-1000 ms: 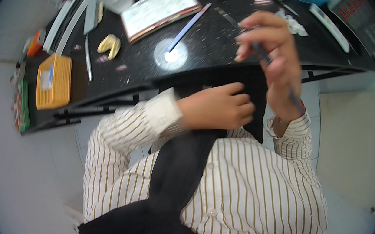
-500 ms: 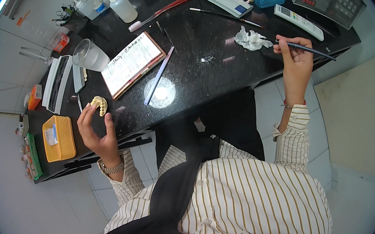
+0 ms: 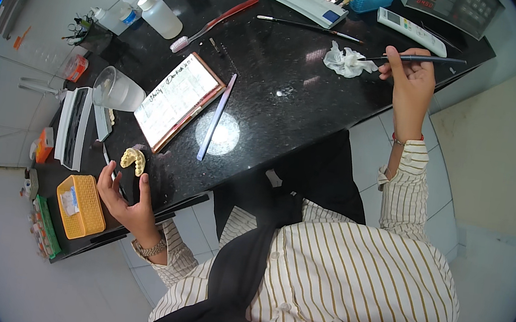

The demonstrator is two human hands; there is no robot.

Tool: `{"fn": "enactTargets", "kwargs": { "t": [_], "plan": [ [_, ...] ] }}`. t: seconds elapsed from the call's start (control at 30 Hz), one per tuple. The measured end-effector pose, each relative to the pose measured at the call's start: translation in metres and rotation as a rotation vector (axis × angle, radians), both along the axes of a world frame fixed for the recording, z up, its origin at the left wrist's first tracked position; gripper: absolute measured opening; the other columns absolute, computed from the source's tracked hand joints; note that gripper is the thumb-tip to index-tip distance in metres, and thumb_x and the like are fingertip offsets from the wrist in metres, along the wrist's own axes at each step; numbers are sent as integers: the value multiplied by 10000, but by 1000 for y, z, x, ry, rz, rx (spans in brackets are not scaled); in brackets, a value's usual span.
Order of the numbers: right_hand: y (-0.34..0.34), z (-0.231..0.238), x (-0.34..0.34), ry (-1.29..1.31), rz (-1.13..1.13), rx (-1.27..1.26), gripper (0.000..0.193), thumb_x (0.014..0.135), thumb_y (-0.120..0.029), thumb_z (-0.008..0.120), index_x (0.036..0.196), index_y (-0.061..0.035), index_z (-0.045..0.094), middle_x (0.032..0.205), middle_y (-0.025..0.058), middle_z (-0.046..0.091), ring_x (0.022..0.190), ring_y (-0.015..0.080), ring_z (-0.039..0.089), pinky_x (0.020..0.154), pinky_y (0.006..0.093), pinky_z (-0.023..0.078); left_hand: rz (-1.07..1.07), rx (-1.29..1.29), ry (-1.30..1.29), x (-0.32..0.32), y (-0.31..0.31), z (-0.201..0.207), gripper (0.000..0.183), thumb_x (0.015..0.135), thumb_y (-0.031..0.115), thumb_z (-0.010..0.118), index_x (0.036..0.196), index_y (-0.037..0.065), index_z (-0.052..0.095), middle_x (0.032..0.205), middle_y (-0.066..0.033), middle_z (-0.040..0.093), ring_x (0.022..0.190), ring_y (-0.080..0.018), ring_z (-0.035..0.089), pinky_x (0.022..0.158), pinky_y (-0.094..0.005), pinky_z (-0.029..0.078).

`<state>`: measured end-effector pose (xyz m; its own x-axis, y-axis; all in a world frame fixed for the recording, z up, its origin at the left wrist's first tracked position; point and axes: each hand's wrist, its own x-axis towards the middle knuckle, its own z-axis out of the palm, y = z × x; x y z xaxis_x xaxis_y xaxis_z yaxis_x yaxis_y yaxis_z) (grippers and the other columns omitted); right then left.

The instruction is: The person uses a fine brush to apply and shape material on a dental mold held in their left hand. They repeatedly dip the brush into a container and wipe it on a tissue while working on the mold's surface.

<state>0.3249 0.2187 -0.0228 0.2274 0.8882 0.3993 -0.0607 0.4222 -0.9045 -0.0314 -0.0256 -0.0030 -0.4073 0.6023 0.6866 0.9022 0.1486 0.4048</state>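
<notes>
My right hand (image 3: 414, 87) pinches a slim black-handled brush (image 3: 447, 60). Its thin tip reaches the crumpled white tissue (image 3: 345, 61) on the black countertop (image 3: 316, 104). At the left, a yellowish horseshoe-shaped dental model (image 3: 134, 159) lies on the counter. Around its near side is my left hand (image 3: 128, 208), fingers and thumb spread, gripping nothing. The left thumb tip comes very close to the model's near end; whether it touches, I cannot tell. A grey-white slender tool (image 3: 108, 157) lies beside the model, partly hidden by my left fingers.
A paper-covered tile or pad (image 3: 172, 102), a lilac stick (image 3: 217, 117) and a plastic cup (image 3: 121, 91) lie beyond my left hand. A yellow basket (image 3: 90, 208) stands at left. Behind are a toothbrush (image 3: 213, 23), a second brush (image 3: 313, 28), a tooth shade guide (image 3: 300, 2) and a remote (image 3: 412, 32).
My left fingers have drawn back from the dental model, which they were touching or overlapping. In my right hand the brush has tilted, its handle end rising. The whole view has shifted slightly.
</notes>
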Motion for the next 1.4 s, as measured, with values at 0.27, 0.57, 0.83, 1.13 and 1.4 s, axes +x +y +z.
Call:
{"fn": "enactTargets", "kwargs": {
  "t": [0.27, 0.57, 0.83, 1.13, 1.4],
  "plan": [
    [0, 1, -2, 9, -86, 5, 234, 819, -103, 675, 870, -33, 458, 678, 40, 542, 578, 97, 582, 474, 189, 432, -89, 105, -248, -4, -2, -3, 509, 759, -2, 673, 1214, -2, 446, 1200, -171, 533, 1130, -254, 526, 985, -358, 400],
    [0, -3, 4, 26, -17, 13, 183, 848, -86, 633, 906, -30, 468, 779, 75, 585, 649, 117, 595, 565, 209, 483, -44, 90, -249, -3, -2, -4, 479, 769, -11, 658, 1204, -2, 457, 1188, -176, 546, 1126, -252, 530, 984, -355, 403],
    [-3, -1, 17, 0, 189, -101, 154, 856, -43, 594, 952, -43, 473, 935, 142, 629, 767, 132, 596, 743, 246, 495, -17, 68, -257, -1, -1, -1, 460, 778, -10, 653, 1199, -3, 466, 1190, -168, 545, 1131, -242, 526, 984, -350, 402],
    [-6, 0, 20, 6, 142, -82, 150, 850, -41, 604, 935, -37, 482, 907, 133, 629, 748, 125, 595, 726, 248, 502, -5, 42, -236, 0, -1, -1, 448, 796, 11, 651, 1205, 6, 469, 1212, -152, 531, 1146, -226, 509, 1002, -350, 377],
    [-5, -5, 18, 110, 110, -38, 133, 858, -37, 596, 925, -34, 482, 910, 143, 619, 730, 127, 587, 685, 253, 503, -86, 303, 40, 6, -9, -5, 445, 821, 77, 623, 1218, 13, 431, 1209, -133, 473, 1099, -252, 499, 981, -369, 374]
  ]
}}
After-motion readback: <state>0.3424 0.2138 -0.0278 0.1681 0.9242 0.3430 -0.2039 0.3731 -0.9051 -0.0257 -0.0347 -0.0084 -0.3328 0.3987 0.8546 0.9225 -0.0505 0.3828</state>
